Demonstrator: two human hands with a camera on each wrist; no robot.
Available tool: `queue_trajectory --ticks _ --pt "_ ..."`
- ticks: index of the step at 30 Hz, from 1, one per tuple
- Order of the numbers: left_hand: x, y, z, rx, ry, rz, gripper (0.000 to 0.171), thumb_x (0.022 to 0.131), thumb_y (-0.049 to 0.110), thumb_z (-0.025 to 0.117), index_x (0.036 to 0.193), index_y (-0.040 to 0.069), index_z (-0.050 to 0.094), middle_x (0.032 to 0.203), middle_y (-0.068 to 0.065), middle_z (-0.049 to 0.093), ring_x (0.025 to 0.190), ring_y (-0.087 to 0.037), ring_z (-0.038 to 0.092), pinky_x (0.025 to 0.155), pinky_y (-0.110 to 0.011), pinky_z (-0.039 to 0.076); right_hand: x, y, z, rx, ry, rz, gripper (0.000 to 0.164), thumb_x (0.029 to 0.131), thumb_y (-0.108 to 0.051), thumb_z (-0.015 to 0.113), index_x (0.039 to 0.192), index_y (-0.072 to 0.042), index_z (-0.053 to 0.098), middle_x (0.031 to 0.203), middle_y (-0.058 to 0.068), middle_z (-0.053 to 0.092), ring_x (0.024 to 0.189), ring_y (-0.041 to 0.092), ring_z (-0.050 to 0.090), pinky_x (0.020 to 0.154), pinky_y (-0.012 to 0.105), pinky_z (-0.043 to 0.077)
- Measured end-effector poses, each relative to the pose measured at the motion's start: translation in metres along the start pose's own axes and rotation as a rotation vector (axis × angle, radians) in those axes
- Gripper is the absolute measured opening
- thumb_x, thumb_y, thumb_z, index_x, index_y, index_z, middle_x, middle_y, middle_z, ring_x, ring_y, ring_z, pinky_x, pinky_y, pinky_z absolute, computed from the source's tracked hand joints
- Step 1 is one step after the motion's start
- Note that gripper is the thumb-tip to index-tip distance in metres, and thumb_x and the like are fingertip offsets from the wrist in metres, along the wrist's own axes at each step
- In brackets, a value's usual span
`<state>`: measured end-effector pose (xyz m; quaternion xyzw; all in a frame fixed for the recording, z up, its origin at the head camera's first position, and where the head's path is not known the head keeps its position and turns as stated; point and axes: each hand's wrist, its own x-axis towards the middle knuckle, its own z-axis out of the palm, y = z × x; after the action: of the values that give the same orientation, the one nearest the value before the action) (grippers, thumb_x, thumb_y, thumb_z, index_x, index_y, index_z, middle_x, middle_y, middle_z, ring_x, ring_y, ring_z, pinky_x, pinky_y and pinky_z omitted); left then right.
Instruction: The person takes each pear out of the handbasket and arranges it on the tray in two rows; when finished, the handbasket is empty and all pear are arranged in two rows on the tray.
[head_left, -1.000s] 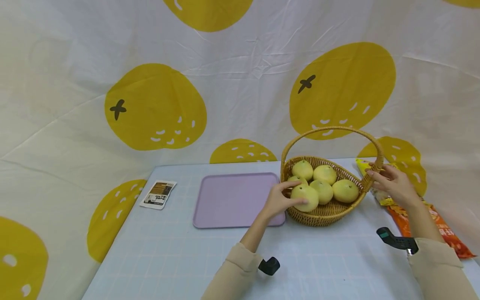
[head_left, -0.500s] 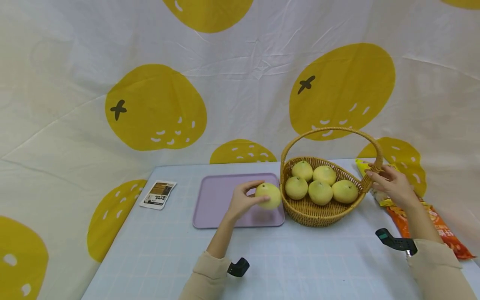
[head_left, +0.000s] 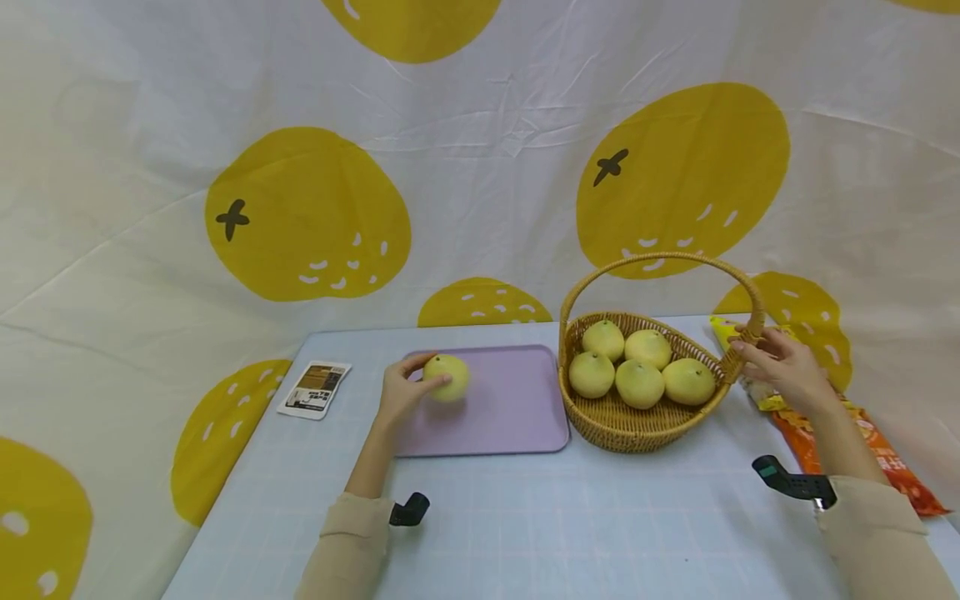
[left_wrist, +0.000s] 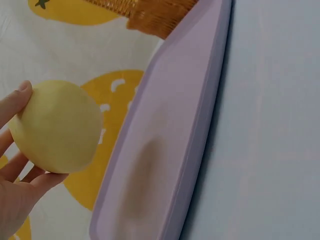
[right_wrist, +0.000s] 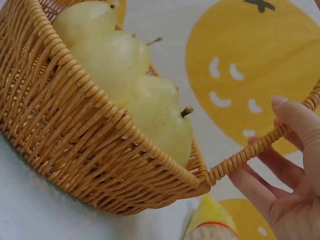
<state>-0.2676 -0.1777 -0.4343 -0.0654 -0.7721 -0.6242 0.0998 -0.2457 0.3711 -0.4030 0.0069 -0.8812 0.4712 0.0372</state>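
Note:
My left hand (head_left: 399, 390) holds a round, pale yellow-green pear (head_left: 448, 378) between thumb and fingers, over the left part of a lilac tray (head_left: 510, 408). In the left wrist view this pear (left_wrist: 59, 127) is raised above the tray, whose surface carries a soft shadow. On the right, a wicker basket (head_left: 637, 439) contains several similar pears (head_left: 640, 384), some with brown stems in the right wrist view. My right hand (head_left: 787, 371) grips the basket's arched handle (right_wrist: 247, 153) low on its right side, thumb on one side and fingers on the other.
A white packet (head_left: 315, 389) with a brown label lies left of the tray. Beyond the basket's right side are a yellow snack bag (head_left: 726, 330) and an orange bag (head_left: 892, 462), partly behind the right arm. A fruit-printed cloth (head_left: 495, 192) hangs at the table's back edge.
My left hand has lifted the pear out of the basket's left side and carried it leftward over the tray. The right hand has stayed on the handle.

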Motion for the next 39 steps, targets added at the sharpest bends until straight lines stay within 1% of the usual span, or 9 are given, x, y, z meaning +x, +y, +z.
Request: queue_trajectory --ticks 2,8,12,18,22,23,26,33,39 --pt "0.009 -0.014 -0.008 0.017 0.029 -0.018 0.048 0.072 0.006 0.08 0.116 -0.005 0.063 0.118 -0.02 0.063 0.115 -0.026 0.053 0.099 -0.043 0.043 0.0 0.0 0.0 0.013 -0.004 -0.006 0.061 0.094 -0.04 0.053 0.14 -0.003 0.037 0.104 -0.018 0.048 0.085 -0.012 0.049 0.07 0.022 0.054" --pt "0.025 -0.027 -0.021 0.018 0.102 -0.093 0.051 0.074 0.008 0.08 0.119 -0.005 0.061 0.123 -0.023 0.059 0.119 -0.03 0.05 0.11 -0.045 0.027 -0.001 0.002 -0.001 0.051 -0.009 -0.023 0.051 0.094 -0.038 0.055 0.136 -0.012 0.043 0.099 -0.03 0.05 0.085 -0.012 0.051 0.07 0.023 0.055" --pt "0.035 -0.034 -0.024 0.043 0.169 -0.1 0.052 0.073 0.009 0.08 0.118 -0.006 0.061 0.121 -0.025 0.059 0.117 -0.032 0.05 0.107 -0.046 0.03 -0.001 0.002 0.0 0.058 -0.01 -0.04 0.049 0.095 -0.035 0.055 0.135 -0.011 0.043 0.099 -0.03 0.051 0.085 -0.012 0.053 0.069 0.02 0.054" --pt "0.046 -0.045 -0.024 0.055 0.261 -0.039 0.05 0.068 0.019 0.084 0.111 -0.001 0.067 0.108 -0.017 0.067 0.104 -0.026 0.054 0.098 -0.041 0.039 0.0 0.003 -0.001 0.041 -0.012 -0.023 0.053 0.095 -0.038 0.054 0.137 -0.009 0.041 0.1 -0.026 0.049 0.085 -0.013 0.052 0.069 0.017 0.053" --pt "0.053 -0.052 -0.023 0.049 0.312 -0.062 0.049 0.069 0.016 0.083 0.112 -0.002 0.066 0.108 -0.019 0.066 0.105 -0.026 0.054 0.097 -0.038 0.039 0.0 0.003 -0.001 0.026 -0.011 -0.011 0.055 0.094 -0.04 0.053 0.139 -0.01 0.04 0.102 -0.024 0.048 0.085 -0.012 0.051 0.069 0.018 0.053" --pt "0.053 -0.051 -0.022 0.067 0.317 -0.091 0.049 0.071 0.013 0.081 0.114 -0.004 0.065 0.111 -0.022 0.064 0.108 -0.029 0.053 0.1 -0.042 0.037 0.0 0.003 -0.001 0.026 -0.011 -0.009 0.055 0.094 -0.04 0.054 0.139 -0.01 0.04 0.102 -0.025 0.048 0.085 -0.012 0.051 0.069 0.018 0.053" --pt "0.058 -0.055 -0.022 0.086 0.333 -0.11 0.049 0.072 0.009 0.08 0.116 -0.006 0.063 0.114 -0.025 0.062 0.109 -0.03 0.052 0.101 -0.041 0.037 0.0 0.004 -0.001 0.029 -0.013 0.0 0.056 0.094 -0.04 0.054 0.14 -0.01 0.039 0.102 -0.025 0.047 0.086 -0.012 0.05 0.07 0.019 0.053" --pt "0.062 -0.057 -0.022 0.115 0.372 -0.113 0.049 0.07 0.009 0.081 0.114 -0.005 0.064 0.111 -0.025 0.062 0.104 -0.029 0.053 0.093 -0.036 0.039 0.0 0.003 -0.001 0.028 -0.015 0.004 0.061 0.094 -0.04 0.054 0.142 -0.006 0.037 0.104 -0.024 0.046 0.088 -0.01 0.049 0.071 0.019 0.053" --pt "0.066 -0.058 -0.02 0.123 0.386 -0.11 0.05 0.07 0.009 0.081 0.114 -0.006 0.063 0.11 -0.025 0.062 0.102 -0.031 0.053 0.09 -0.037 0.04 0.001 0.004 -0.001 0.056 -0.016 -0.006 0.056 0.094 -0.04 0.054 0.139 -0.01 0.04 0.103 -0.026 0.047 0.088 -0.011 0.049 0.07 0.018 0.053"
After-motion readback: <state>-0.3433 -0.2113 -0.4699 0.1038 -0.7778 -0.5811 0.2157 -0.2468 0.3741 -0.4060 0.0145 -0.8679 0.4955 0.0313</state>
